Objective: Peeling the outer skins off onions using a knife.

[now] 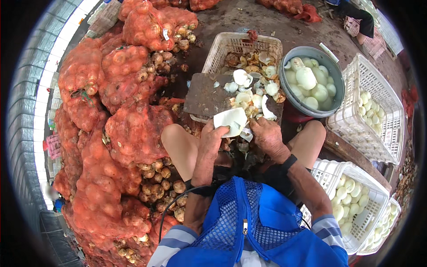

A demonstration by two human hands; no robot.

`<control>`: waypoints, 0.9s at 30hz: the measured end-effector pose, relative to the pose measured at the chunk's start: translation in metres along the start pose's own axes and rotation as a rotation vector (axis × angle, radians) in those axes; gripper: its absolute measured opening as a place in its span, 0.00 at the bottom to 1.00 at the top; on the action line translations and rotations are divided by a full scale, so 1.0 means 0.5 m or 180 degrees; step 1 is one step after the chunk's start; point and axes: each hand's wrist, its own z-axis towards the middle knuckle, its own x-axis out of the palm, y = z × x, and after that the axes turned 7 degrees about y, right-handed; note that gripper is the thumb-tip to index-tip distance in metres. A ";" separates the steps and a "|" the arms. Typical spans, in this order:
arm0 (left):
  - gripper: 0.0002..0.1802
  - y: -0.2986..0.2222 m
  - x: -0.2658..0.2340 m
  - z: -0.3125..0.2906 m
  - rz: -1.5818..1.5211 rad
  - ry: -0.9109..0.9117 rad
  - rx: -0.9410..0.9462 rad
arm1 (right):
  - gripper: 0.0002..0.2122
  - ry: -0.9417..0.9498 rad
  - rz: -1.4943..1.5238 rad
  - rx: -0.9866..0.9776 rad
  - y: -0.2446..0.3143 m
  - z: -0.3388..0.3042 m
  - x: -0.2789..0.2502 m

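Observation:
My left hand pinches a broad, pale white onion piece, its thumb lying on the near edge. Close beside it, my right hand is closed with its fingertips together; what they grip is hidden, and a small whitish scrap shows by them. Both hands are at the near edge of a worn dark board. White onion layers and loose peel lie on the board's right half.
Behind the board stands a pale plastic crate with brown skins. To its right, a grey bucket holds peeled onions in water. White crates of peeled onions stand at the right. Red mesh sacks of onions fill the left.

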 end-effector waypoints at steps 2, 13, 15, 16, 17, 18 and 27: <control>0.24 0.000 0.001 0.000 0.0075 0.0178 -0.0160 | 0.14 0.0043 -0.0161 -0.0282 -0.019 0.002 -0.012; 0.24 0.017 0.008 0.023 -0.0110 0.0674 -0.0708 | 0.14 -0.0178 -0.0489 -0.0248 -0.068 0.013 0.007; 0.22 0.028 0.009 0.026 -0.0249 0.0778 -0.0891 | 0.14 -0.0219 -0.0495 -0.0231 -0.070 0.017 0.005; 0.20 0.040 0.017 0.028 -0.0665 0.0729 -0.0942 | 0.13 -0.0283 -0.0463 -0.0202 -0.072 0.021 0.004; 0.18 0.052 0.016 0.029 -0.1080 0.0658 -0.0980 | 0.13 -0.0350 -0.0416 -0.0189 -0.069 0.028 0.005; 0.18 0.075 0.000 0.034 -0.1097 0.0653 -0.0965 | 0.13 -0.0345 -0.0424 -0.0209 -0.065 0.035 0.004; 0.20 0.039 0.028 -0.001 -0.1143 0.0917 -0.1135 | 0.04 0.0251 -0.0353 0.0836 -0.132 0.048 0.037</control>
